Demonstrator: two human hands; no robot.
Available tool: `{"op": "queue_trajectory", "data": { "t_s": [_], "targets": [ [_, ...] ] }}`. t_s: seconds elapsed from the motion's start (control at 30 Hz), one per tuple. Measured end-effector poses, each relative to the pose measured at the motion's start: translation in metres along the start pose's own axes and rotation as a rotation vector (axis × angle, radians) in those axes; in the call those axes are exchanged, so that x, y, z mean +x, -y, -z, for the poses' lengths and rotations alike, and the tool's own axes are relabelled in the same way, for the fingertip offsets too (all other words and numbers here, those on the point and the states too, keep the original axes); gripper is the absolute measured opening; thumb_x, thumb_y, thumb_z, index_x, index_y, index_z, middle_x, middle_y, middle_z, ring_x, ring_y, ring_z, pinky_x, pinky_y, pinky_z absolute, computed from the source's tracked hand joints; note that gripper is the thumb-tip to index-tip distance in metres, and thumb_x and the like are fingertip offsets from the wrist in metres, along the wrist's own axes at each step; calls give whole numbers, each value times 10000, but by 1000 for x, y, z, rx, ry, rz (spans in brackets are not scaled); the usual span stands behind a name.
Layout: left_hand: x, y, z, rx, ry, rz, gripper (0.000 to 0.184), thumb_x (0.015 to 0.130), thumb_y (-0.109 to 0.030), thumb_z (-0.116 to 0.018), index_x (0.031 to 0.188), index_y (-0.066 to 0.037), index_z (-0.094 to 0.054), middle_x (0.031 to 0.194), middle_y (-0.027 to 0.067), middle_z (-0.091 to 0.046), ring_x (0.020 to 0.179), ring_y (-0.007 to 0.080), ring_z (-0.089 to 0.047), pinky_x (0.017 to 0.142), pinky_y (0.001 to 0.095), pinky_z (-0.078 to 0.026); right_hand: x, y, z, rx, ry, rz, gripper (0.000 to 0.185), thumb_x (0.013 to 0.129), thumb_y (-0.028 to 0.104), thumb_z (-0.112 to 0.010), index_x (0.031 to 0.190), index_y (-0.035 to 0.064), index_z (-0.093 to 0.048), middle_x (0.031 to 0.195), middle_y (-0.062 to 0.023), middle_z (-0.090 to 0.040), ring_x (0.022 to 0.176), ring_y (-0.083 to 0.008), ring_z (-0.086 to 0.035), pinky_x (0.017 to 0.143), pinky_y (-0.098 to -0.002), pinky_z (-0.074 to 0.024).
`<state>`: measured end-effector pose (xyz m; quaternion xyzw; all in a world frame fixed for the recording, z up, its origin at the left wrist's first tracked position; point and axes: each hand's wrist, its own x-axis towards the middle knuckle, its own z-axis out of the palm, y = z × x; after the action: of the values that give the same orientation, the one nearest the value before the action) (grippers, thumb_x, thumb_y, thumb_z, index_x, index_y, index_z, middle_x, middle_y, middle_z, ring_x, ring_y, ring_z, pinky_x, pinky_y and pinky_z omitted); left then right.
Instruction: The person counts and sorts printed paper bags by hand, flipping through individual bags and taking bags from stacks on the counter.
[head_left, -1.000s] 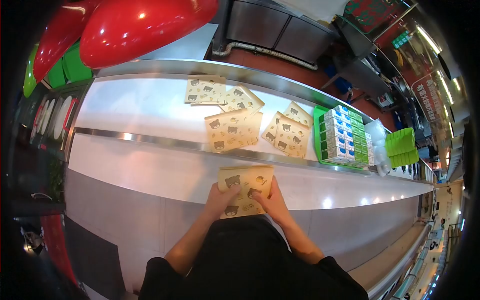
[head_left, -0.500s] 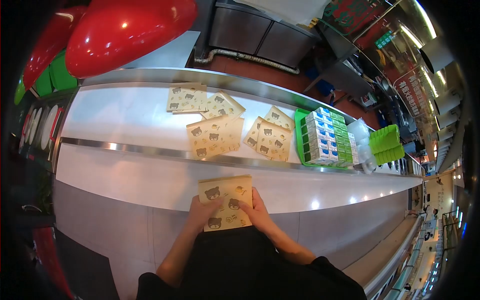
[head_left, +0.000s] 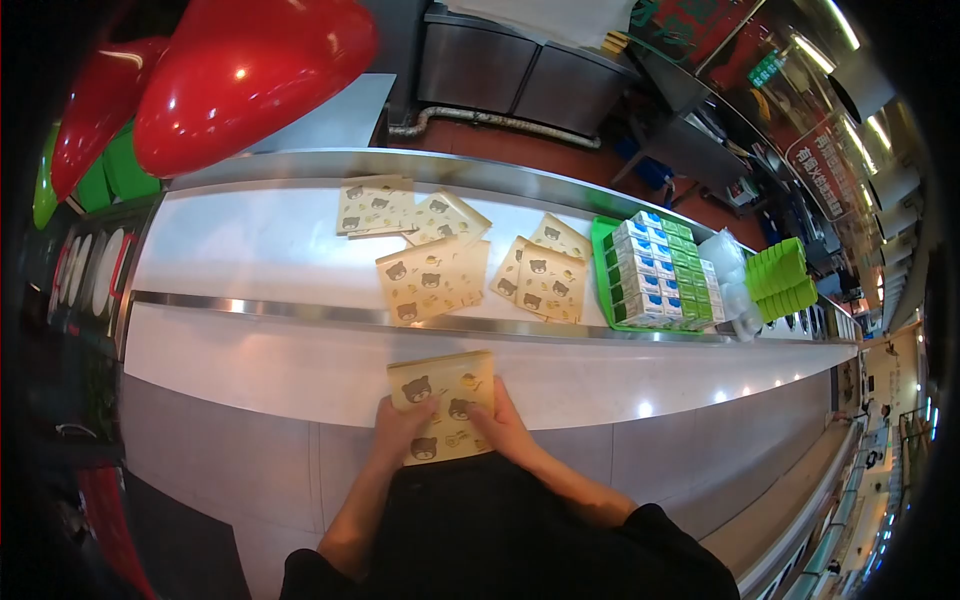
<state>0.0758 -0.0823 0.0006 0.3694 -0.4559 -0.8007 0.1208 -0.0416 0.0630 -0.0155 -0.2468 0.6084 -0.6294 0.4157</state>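
Note:
A small stack of tan paper bags (head_left: 442, 388), printed with brown bear faces, is held upright in front of my body. My left hand (head_left: 400, 428) grips its left edge, thumb lying across the front. On the opposite edge, my right hand (head_left: 503, 424) has its thumb pressed on the print; the fingers of both hands are mostly hidden behind the paper. Beyond my hands, more bear-print bags (head_left: 430, 283) lie in overlapping piles on the upper white shelf (head_left: 250, 240). Another pile of bags (head_left: 550, 290) sits to the right of them.
A green tray (head_left: 603, 270) holds rows of small drink cartons (head_left: 655, 275). Right of it are clear plastic items (head_left: 728, 265) and stacked green containers (head_left: 782, 280). Shiny red balloons (head_left: 255, 85) hang at upper left. A metal strip (head_left: 240, 305) edges the shelf above the lower white counter (head_left: 250, 355).
The view has shifted slightly, so the shelf sits a little lower and further right. The held stack is tilted slightly more and a bit further left. Both hands keep their grip.

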Motion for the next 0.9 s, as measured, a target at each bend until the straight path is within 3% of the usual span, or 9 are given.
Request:
{"op": "queue_trajectory", "data": {
  "t_s": [0.2, 0.53, 0.83, 0.9],
  "targets": [
    [5, -10, 15, 14, 49, -13, 226, 836, -106, -656, 1008, 34, -617, 866, 95, -658, 720, 164, -645, 628, 282, -548, 7, -13, -13, -41, -26, 27, 444, 919, 21, -507, 1319, 19, -314, 1155, -99, -493, 1076, -161, -474, 919, -316, -431],
    [-7, 1, 15, -52, 32, 87, 330, 805, -38, -641, 1117, 15, -546, 1002, 114, -630, 843, 191, -644, 694, 295, -554, 5, -9, -13, -4, 17, 9, 423, 935, 79, -497, 1310, 29, -308, 1142, -87, -501, 1058, -131, -481, 894, -292, -441],
    [4, 7, 32, -55, 13, -34, 323, 809, -30, -631, 1116, 23, -546, 992, 116, -635, 830, 198, -652, 704, 301, -559, 18, -8, -21, -25, 59, 98, 405, 945, 110, -515, 1285, 6, -322, 1132, -107, -495, 1051, -145, -472, 894, -307, -438],
    [3, 3, 33, -68, 3, 5, 342, 812, -29, -619, 1141, 19, -536, 1025, 125, -625, 866, 206, -648, 718, 308, -558, 19, -4, -26, 122, 79, 37, 433, 937, 106, -514, 1311, 20, -314, 1151, -84, -493, 1047, -120, -479, 885, -279, -440]
  ]
}}
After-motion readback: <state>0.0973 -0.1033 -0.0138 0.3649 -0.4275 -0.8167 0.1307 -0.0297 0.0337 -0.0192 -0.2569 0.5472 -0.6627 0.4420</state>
